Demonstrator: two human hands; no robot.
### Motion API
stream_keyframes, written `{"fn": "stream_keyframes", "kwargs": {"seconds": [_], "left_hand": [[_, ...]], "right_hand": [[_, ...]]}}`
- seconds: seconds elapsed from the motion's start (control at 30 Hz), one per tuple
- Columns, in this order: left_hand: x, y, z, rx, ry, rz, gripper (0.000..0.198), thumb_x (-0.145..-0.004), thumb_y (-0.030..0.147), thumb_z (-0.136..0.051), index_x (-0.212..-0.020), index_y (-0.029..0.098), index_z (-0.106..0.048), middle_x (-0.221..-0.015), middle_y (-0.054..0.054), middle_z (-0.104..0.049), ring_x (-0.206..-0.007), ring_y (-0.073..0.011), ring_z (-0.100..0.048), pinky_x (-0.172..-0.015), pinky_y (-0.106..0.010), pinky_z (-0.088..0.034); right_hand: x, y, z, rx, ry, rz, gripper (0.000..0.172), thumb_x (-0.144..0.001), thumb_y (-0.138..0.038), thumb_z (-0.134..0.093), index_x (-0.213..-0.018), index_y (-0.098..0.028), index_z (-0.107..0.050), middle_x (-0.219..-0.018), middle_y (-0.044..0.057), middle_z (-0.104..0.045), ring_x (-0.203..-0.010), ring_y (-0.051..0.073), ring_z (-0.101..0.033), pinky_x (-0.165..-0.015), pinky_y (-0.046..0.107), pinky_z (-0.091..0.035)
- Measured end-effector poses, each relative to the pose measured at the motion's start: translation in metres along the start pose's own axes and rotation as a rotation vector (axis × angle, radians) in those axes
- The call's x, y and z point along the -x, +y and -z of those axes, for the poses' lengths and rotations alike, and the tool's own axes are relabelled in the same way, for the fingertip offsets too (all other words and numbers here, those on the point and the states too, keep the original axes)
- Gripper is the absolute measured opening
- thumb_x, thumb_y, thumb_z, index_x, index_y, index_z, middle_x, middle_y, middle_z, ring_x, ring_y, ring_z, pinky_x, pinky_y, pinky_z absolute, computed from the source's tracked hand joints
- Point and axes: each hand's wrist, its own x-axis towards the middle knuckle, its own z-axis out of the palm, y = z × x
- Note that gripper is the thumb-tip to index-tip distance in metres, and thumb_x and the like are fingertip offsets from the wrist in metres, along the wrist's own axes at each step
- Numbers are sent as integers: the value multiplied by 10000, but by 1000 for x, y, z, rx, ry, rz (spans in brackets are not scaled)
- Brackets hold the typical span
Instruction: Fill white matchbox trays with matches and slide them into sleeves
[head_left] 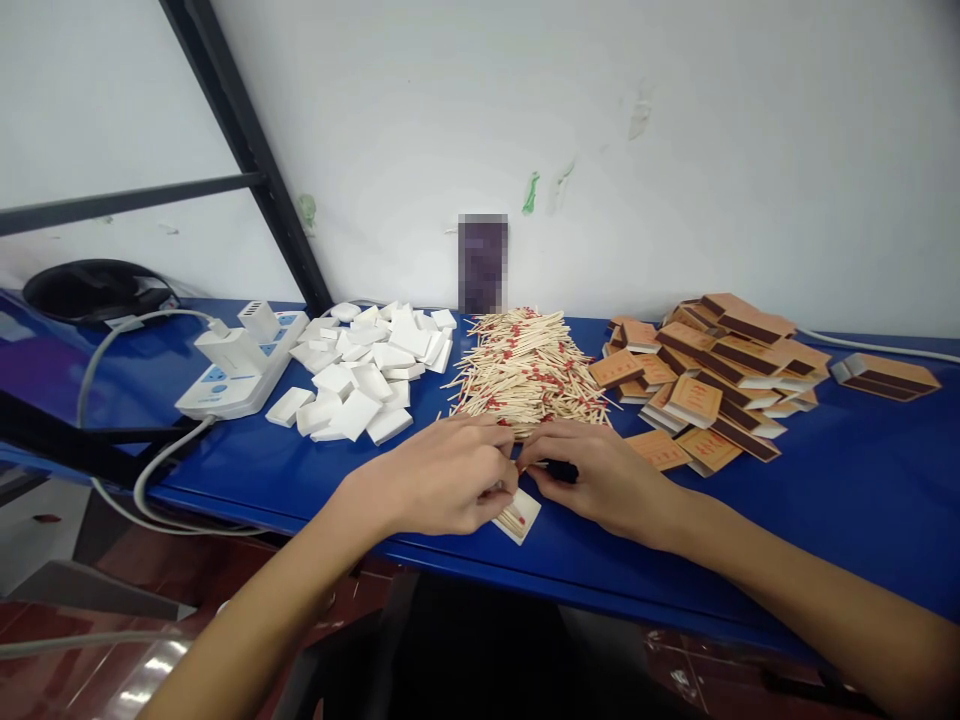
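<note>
My left hand curls over a small white matchbox tray near the front edge of the blue table; the tray holds a few red-tipped matches. My right hand meets it from the right, fingers pinched together at the near edge of the pile of matches. Both hands touch each other just above the tray.
A heap of white empty trays lies left of the matches. Orange-brown matchbox sleeves are piled at the right, one more apart. A white power strip with plugs and cables sits at the left.
</note>
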Motion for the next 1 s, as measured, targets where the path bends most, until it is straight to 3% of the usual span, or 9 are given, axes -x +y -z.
{"fn": "stream_keyframes", "kwargs": {"seconds": [0.43,0.67,0.8,0.93,1.0], "left_hand": [[-26,13,19,-348,-284,-111,176,-879,178,-600,-725,173,-685,-805,-66,-710,-806,-241,-664,-748,-364,-480],[-35,13,12,-482,-326,-275,171,-807,81,-638,-667,176,-661,-729,-50,-709,-726,-229,-667,-637,-354,-460],[-35,10,23,-381,-263,-290,149,-767,69,-637,-663,175,-654,-711,-45,-696,-688,-202,-649,-621,-329,-456],[-23,6,38,-90,-84,-222,101,-764,81,-611,-749,174,-647,-768,-11,-675,-754,-165,-638,-644,-282,-464],[-14,3,36,109,30,-170,102,-752,84,-603,-770,177,-639,-726,23,-648,-683,-119,-600,-625,-242,-456]], "right_hand": [[0,1,5,21,-40,-8,147,-809,-44,-581,-772,-173,-641,-755,31,-659,-693,159,-609,-654,260,-459],[-1,2,7,15,-91,-41,154,-830,-57,-598,-732,-174,-622,-753,38,-663,-706,164,-607,-639,252,-438],[-2,1,9,-4,-85,-42,166,-822,-48,-601,-716,-175,-622,-755,34,-664,-706,157,-611,-643,247,-444],[-2,0,9,-22,-43,-19,187,-813,-32,-583,-819,-183,-692,-799,31,-690,-737,158,-639,-667,251,-473],[-1,1,8,-32,-38,-12,210,-833,-45,-566,-876,-192,-710,-840,36,-715,-773,163,-659,-700,262,-494]]}}
